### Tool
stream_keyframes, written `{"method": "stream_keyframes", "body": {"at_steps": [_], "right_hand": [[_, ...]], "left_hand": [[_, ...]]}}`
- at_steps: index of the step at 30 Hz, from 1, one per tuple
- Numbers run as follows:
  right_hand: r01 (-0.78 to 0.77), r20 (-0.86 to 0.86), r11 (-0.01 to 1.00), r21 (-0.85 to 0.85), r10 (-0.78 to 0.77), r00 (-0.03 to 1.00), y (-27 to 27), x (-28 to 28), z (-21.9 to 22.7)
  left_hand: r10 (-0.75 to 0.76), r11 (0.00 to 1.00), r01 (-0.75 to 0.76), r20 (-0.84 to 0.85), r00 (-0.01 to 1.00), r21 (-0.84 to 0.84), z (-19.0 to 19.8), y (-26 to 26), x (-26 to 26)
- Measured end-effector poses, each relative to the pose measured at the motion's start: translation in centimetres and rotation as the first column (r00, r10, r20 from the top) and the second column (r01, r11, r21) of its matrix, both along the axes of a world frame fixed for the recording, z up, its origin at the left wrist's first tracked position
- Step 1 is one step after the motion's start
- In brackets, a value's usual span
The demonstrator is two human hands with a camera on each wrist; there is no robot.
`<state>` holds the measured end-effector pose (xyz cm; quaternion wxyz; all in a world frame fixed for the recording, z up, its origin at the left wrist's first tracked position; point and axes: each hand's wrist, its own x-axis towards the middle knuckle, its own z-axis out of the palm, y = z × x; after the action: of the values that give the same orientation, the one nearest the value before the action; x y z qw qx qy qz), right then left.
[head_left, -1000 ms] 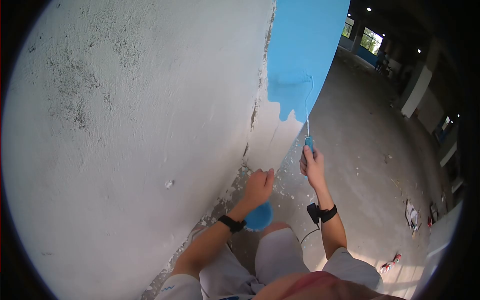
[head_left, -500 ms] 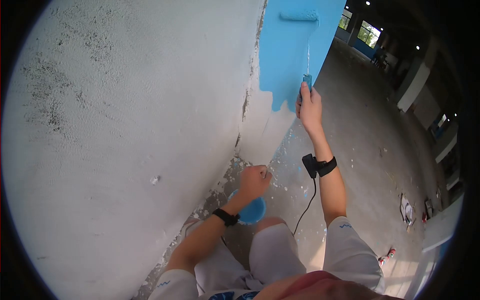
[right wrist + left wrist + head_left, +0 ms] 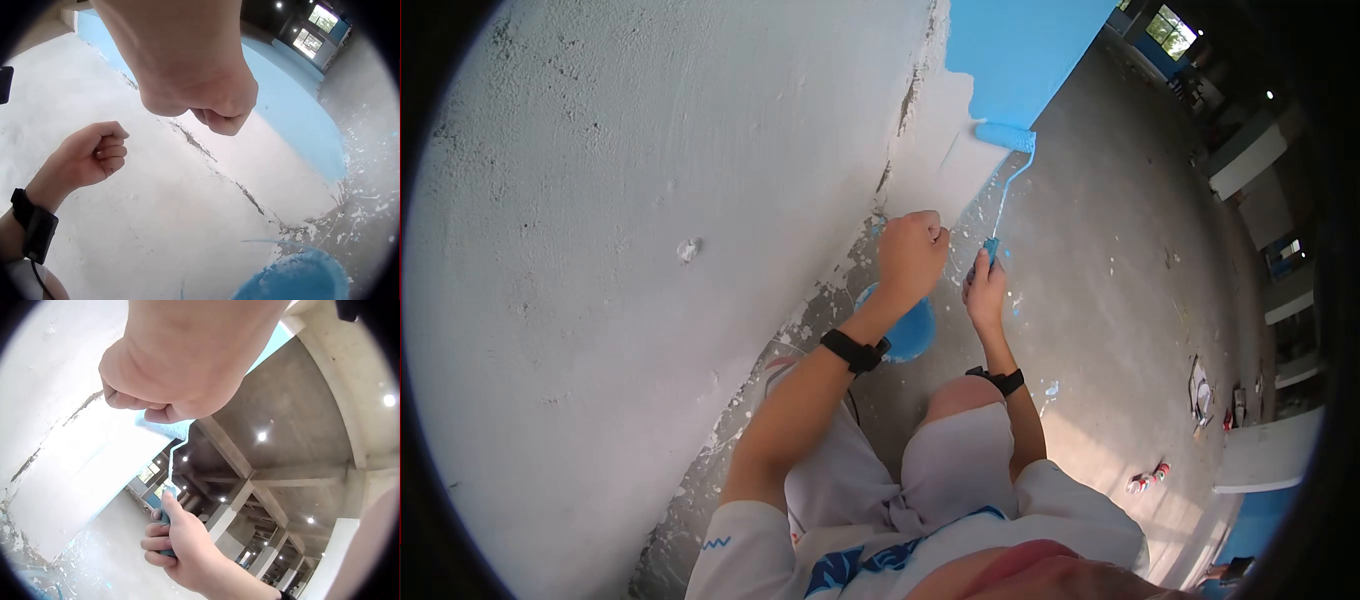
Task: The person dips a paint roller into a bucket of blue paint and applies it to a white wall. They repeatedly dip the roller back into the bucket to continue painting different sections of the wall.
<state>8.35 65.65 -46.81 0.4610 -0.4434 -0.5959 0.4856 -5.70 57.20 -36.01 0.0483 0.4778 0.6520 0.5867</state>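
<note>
My right hand point(image 3: 986, 292) grips the blue handle point(image 3: 992, 247) of a paint roller, whose blue sleeve point(image 3: 1005, 137) lies at the lower edge of the blue paint point(image 3: 1025, 60) on the narrow wall face. The left hand point(image 3: 913, 258) is curled into a fist above a blue paint bucket point(image 3: 912, 332), touching neither bucket nor wall. In the right wrist view, this left fist point(image 3: 94, 155) shows nothing in it. The left wrist view shows the right fingers wrapped round the handle point(image 3: 166, 519); the left hand point(image 3: 175, 369) partly covers the roller sleeve point(image 3: 172, 428).
A large whitish wall point(image 3: 600, 300) fills the left side, with a cracked corner seam point(image 3: 910, 100). Paint spots speckle the grey floor point(image 3: 1100, 290) near the wall base. Debris point(image 3: 1200, 390) and a red and white item point(image 3: 1148, 478) lie farther right; pillars stand behind.
The roller rose on the blue paint, then came down to its lower edge with the right hand. My left fist appears higher in the head view, which has also shifted.
</note>
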Motion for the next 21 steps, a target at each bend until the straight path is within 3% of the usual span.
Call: {"method": "stream_keyframes", "body": {"at_steps": [2, 4, 8, 12, 14, 18, 21], "right_hand": [[-0.003, -0.026, 1.000, -0.024, 0.003, 1.000, -0.9, 0.1, -0.3], [-0.067, -0.134, 0.988, -0.138, 0.048, 0.990, -2.0, 0.2, 1.6], [-0.141, -0.277, 0.968, -0.210, 0.079, 0.958, -3.9, 1.2, 6.6], [-0.188, -0.219, 0.982, 0.026, 0.189, 0.957, -2.3, 0.4, 12.9], [-0.238, -0.214, 0.960, 0.150, 0.267, 0.940, -1.0, -1.0, 16.5], [-0.202, -0.271, 0.933, 0.298, 0.286, 0.919, 1.7, -6.1, 22.8], [-0.138, -0.291, 0.924, 0.358, 0.251, 0.923, 3.9, -10.7, 25.0]], "left_hand": [[0.039, 0.999, -0.039, -0.029, 0.999, -0.019, 0.3, -0.2, 0.3], [0.068, 0.998, -0.068, -0.037, 0.997, 0.003, 0.6, -0.5, 0.6], [0.133, 0.990, -0.132, -0.020, 0.991, 0.050, 1.5, -1.0, 0.7], [0.130, 0.984, -0.131, 0.013, 0.991, 0.120, 2.8, -1.6, 0.8], [0.104, 0.963, -0.132, 0.125, 0.987, 0.237, 3.2, -1.7, 0.9], [0.114, 0.925, -0.138, 0.089, 0.990, 0.354, 4.1, -2.4, 0.9], [0.123, 0.892, -0.144, 0.078, 0.989, 0.428, 4.7, -2.6, 0.8]]}}
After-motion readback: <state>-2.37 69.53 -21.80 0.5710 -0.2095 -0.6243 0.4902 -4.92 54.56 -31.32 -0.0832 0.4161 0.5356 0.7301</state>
